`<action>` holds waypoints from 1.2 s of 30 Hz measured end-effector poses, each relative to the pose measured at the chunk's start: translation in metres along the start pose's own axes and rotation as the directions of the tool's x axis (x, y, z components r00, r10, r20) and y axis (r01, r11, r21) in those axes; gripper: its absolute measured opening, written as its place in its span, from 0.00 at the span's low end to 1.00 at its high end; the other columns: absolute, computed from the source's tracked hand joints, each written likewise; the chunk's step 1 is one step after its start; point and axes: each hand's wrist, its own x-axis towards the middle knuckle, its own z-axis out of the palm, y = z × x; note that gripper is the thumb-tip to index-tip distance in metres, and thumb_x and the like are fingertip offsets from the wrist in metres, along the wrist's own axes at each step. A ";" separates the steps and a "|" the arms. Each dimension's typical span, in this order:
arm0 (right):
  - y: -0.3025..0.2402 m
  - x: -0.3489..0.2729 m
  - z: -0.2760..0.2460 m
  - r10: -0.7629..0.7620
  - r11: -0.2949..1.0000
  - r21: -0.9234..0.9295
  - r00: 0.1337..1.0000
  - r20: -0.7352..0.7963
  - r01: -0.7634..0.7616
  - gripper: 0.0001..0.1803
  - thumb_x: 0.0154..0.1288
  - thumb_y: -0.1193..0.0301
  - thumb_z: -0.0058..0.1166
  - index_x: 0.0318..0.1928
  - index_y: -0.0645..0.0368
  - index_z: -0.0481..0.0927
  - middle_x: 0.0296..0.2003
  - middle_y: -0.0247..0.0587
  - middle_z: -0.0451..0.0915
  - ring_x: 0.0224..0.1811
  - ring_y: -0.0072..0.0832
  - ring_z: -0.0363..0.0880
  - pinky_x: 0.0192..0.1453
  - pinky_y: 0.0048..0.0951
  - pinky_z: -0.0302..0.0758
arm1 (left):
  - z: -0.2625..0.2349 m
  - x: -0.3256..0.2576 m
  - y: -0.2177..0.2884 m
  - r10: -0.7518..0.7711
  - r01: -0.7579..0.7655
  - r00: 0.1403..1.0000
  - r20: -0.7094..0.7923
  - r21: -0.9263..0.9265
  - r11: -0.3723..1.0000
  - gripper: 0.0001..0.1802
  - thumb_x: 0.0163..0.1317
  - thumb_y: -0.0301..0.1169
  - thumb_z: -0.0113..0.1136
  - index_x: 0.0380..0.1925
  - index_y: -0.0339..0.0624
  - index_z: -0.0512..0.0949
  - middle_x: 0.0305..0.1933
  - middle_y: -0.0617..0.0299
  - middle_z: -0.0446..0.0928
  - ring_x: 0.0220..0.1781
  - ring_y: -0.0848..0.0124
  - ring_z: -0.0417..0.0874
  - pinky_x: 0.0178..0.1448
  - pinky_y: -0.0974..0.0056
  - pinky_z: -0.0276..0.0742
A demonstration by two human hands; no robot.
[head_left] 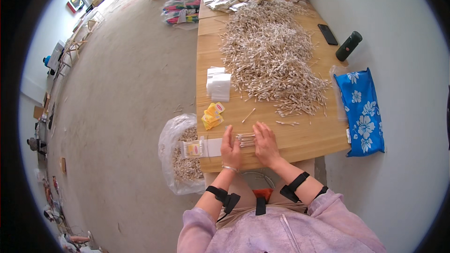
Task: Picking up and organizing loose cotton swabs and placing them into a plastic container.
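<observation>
On the near side of the pale wooden counter [321,133], the left hand [230,150] and right hand [266,146], fingers straight, bracket a white-tipped wooden swab bundle [246,139] that light, even pressure should align.

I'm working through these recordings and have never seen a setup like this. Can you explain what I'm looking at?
There is no robot: these are a person's bare hands. The single picture comes from the left of two head-worn cameras looking down; its wide lens bends straight edges.

The wooden table carries a large heap of cotton swabs, with clear bags and yellow cards on its left. A phone and a dark bottle are on the right.

The left hand and right hand lie on either side of a small bundle of swabs, apparently touching its ends. A filled pack is at the table's left edge.
</observation>
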 end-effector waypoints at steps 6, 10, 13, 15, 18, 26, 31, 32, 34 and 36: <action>-0.013 -0.008 0.007 -0.040 0.964 -0.248 0.972 0.233 0.099 0.45 0.59 0.53 0.54 0.66 0.71 0.55 0.69 0.56 0.51 0.74 0.46 0.45 0.75 0.47 0.43 | 0.003 0.003 -0.003 -0.062 0.059 0.998 -0.017 -0.141 0.988 0.26 0.64 0.23 0.47 0.63 0.32 0.62 0.66 0.50 0.65 0.70 0.60 0.63 0.71 0.62 0.57; -0.015 0.000 0.001 -0.013 0.954 -0.277 0.942 0.337 0.113 0.50 0.59 0.45 0.51 0.68 0.71 0.51 0.71 0.57 0.46 0.75 0.46 0.39 0.76 0.47 0.38 | 0.001 0.002 -0.004 -0.110 0.100 0.993 -0.030 -0.231 0.968 0.25 0.67 0.27 0.45 0.63 0.32 0.62 0.66 0.51 0.65 0.70 0.62 0.63 0.71 0.63 0.57; -0.014 -0.006 0.003 -0.040 0.952 -0.273 0.941 0.336 0.138 0.50 0.60 0.45 0.51 0.68 0.70 0.50 0.71 0.57 0.45 0.75 0.47 0.38 0.76 0.47 0.37 | 0.002 0.006 -0.003 -0.139 0.121 0.990 -0.037 -0.301 0.946 0.24 0.69 0.30 0.43 0.63 0.32 0.63 0.66 0.52 0.65 0.69 0.64 0.63 0.71 0.63 0.57; -0.013 -0.010 0.005 -0.039 0.953 -0.274 0.946 0.323 0.133 0.50 0.59 0.46 0.52 0.68 0.70 0.49 0.71 0.57 0.45 0.75 0.47 0.39 0.76 0.47 0.38 | 0.004 0.007 -0.003 -0.160 0.138 0.986 -0.035 -0.349 0.927 0.24 0.70 0.32 0.42 0.63 0.32 0.63 0.66 0.53 0.65 0.69 0.65 0.63 0.71 0.64 0.56; -0.012 -0.007 0.006 -0.029 0.963 -0.254 0.973 0.230 0.088 0.49 0.56 0.50 0.57 0.68 0.68 0.51 0.70 0.57 0.47 0.74 0.48 0.42 0.75 0.47 0.41 | 0.005 0.009 -0.003 -0.192 0.161 0.981 -0.035 -0.415 0.895 0.24 0.72 0.34 0.41 0.63 0.32 0.63 0.66 0.54 0.65 0.69 0.67 0.63 0.71 0.65 0.56; -0.003 0.007 -0.008 -0.135 0.991 -0.004 0.981 0.138 0.137 0.46 0.51 0.64 0.64 0.66 0.64 0.54 0.67 0.53 0.54 0.71 0.48 0.51 0.73 0.47 0.49 | 0.002 0.011 -0.001 -0.242 0.200 0.970 -0.028 -0.474 0.858 0.24 0.74 0.37 0.38 0.64 0.32 0.62 0.67 0.54 0.64 0.70 0.66 0.61 0.73 0.63 0.54; 0.005 0.008 0.002 0.029 0.962 0.271 0.998 -0.049 -0.014 0.36 0.58 0.70 0.56 0.65 0.65 0.57 0.66 0.54 0.58 0.69 0.49 0.55 0.73 0.42 0.51 | 0.000 0.016 -0.002 -0.251 0.210 0.968 -0.018 -0.488 0.847 0.25 0.74 0.38 0.37 0.64 0.32 0.61 0.68 0.54 0.63 0.71 0.66 0.60 0.74 0.63 0.52; 0.007 0.008 0.004 0.129 0.915 0.396 0.985 -0.119 -0.072 0.33 0.60 0.72 0.52 0.65 0.65 0.58 0.65 0.54 0.59 0.68 0.48 0.56 0.73 0.39 0.51 | -0.001 0.016 -0.006 -0.245 0.204 0.969 -0.020 -0.494 0.845 0.26 0.74 0.39 0.37 0.64 0.32 0.60 0.68 0.54 0.62 0.71 0.66 0.59 0.74 0.63 0.52; 0.010 0.010 0.010 0.239 0.852 0.506 0.959 -0.153 -0.132 0.30 0.62 0.73 0.48 0.65 0.66 0.58 0.66 0.54 0.59 0.69 0.46 0.56 0.73 0.38 0.50 | -0.001 0.015 -0.012 -0.232 0.197 0.973 -0.012 -0.483 0.853 0.26 0.74 0.39 0.37 0.64 0.32 0.60 0.68 0.54 0.62 0.72 0.66 0.59 0.74 0.63 0.52; 0.013 0.010 0.014 0.354 0.775 0.605 0.918 -0.176 -0.183 0.28 0.64 0.74 0.44 0.65 0.66 0.59 0.66 0.53 0.60 0.69 0.44 0.57 0.73 0.37 0.50 | 0.004 0.015 -0.014 -0.219 0.195 0.976 0.005 -0.477 0.857 0.26 0.75 0.39 0.37 0.64 0.32 0.60 0.68 0.54 0.62 0.72 0.66 0.59 0.74 0.63 0.52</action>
